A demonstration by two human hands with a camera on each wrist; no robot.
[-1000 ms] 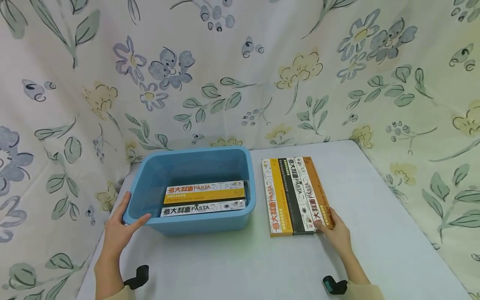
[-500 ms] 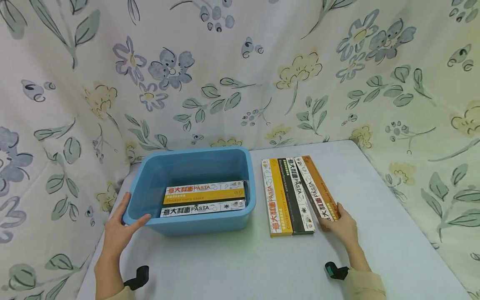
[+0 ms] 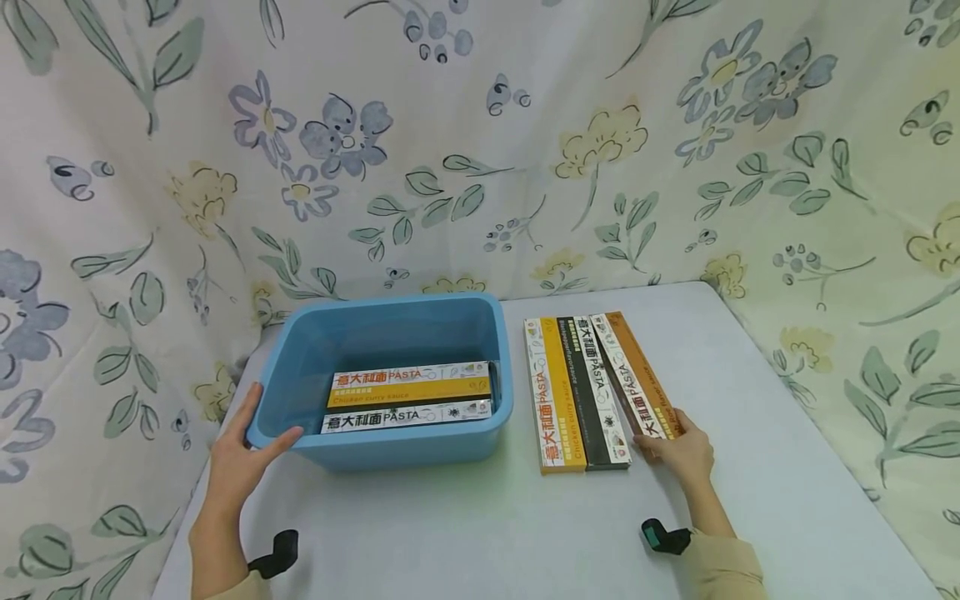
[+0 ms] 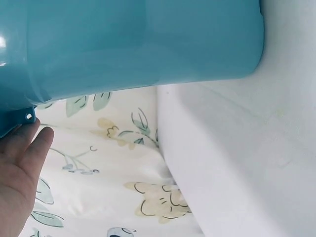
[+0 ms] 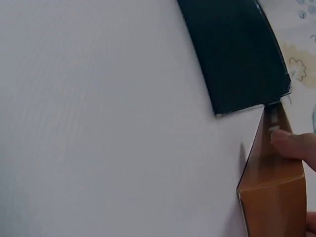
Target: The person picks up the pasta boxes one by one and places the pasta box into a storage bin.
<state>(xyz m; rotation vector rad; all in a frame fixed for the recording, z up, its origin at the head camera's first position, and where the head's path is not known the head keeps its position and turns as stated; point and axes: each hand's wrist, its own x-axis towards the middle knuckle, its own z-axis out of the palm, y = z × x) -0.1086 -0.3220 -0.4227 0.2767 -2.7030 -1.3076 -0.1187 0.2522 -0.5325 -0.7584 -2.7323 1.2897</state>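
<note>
In the head view my left hand [image 3: 234, 462] spreads thumb and fingers against the near left corner of a blue plastic tub [image 3: 397, 450]. The left wrist view has straight fingers [image 4: 37, 145] at the tub's rim. My right hand [image 3: 688, 450] pinches the near end of a brown-and-white pasta box [image 3: 628, 375], which lies slanted. In the right wrist view its thumb [image 5: 294, 145] presses on the box's brown side. Just left of it lie a black-and-white pasta box [image 3: 592, 400] and a yellow-and-white pasta box [image 3: 558, 400], side by side.
Inside the tub, along its near side, lie a yellow-and-white pasta box [image 3: 408, 385] and a black-and-white pasta box [image 3: 405, 417]. All stands on a white table [image 3: 450, 533]. Floral curtains [image 3: 465, 208] hang behind and at both sides.
My right hand has shifted right with the near end of the brown pasta box, opening a narrow wedge beside the black one. My left hand and the tub have stayed put.
</note>
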